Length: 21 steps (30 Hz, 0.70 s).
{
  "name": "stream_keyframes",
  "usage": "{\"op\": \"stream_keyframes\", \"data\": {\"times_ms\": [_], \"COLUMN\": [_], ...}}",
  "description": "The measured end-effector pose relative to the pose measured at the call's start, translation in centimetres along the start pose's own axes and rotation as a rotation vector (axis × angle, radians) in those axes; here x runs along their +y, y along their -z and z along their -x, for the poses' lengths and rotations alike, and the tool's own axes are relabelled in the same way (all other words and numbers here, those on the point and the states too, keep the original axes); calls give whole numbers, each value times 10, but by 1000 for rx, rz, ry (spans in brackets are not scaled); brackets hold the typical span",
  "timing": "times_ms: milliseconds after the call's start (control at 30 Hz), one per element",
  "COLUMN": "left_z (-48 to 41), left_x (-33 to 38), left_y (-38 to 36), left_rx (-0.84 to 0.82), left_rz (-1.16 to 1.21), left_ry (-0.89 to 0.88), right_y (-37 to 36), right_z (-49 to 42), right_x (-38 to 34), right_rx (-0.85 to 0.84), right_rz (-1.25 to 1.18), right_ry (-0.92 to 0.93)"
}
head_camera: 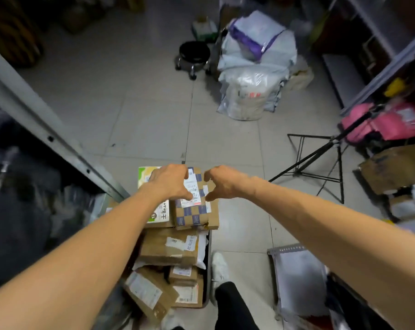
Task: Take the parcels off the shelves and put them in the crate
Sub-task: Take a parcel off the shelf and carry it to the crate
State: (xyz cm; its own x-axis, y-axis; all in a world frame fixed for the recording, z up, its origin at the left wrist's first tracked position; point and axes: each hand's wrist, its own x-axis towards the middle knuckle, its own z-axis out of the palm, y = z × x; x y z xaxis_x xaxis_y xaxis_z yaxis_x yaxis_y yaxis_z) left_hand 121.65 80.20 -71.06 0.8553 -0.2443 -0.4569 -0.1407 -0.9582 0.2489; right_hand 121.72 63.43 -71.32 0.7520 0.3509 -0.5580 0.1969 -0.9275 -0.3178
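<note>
Floor: a grey tiled floor (142, 110) runs between grey metal shelving (47, 129) at the person's left and more racks at the right.
Crate: a dark, straight-sided crate (208, 265) stands on the floor just beside the shelving, near the person's white shoe (219, 265). It is heaped past its rim with brown cardboard parcels (168, 248).
Top parcel: a flat brown cardboard parcel bound in blue-and-white chequered tape (197, 215) lies on top of the heap at the crate's far end. It touches a green-and-white printed box (158, 214) and reaches out beyond the crate's right wall.
Left hand: the left hand (168, 181) is stretched over the printed box and the chequered parcel's label. Its grip is half open, fingers and thumb in a loose curve, with nothing seen held.
Right hand: the right hand (223, 182) mirrors it over the parcel's right side. Its grip is likewise half open and appears empty.
Risk: the heap looks top-heavy. The overhanging parcel could slide off onto the floor if nudged or loaded from above, and the printed box might tip with it.
Cause: most likely too little room left in the crate for further parcels to sit flat.
</note>
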Motion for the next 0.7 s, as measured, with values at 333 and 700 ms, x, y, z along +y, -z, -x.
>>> {"op": "stream_keyframes", "data": {"times_ms": [333, 700], "left_z": [125, 316], "left_x": [61, 82], "left_y": [121, 134], "left_rx": [90, 425], "left_rz": [13, 119], "left_ry": [-9, 328], "right_y": [126, 142], "right_z": [157, 257], "right_x": [-49, -144], "right_rx": [170, 209], "right_rz": [192, 426], "right_ry": [57, 453]}}
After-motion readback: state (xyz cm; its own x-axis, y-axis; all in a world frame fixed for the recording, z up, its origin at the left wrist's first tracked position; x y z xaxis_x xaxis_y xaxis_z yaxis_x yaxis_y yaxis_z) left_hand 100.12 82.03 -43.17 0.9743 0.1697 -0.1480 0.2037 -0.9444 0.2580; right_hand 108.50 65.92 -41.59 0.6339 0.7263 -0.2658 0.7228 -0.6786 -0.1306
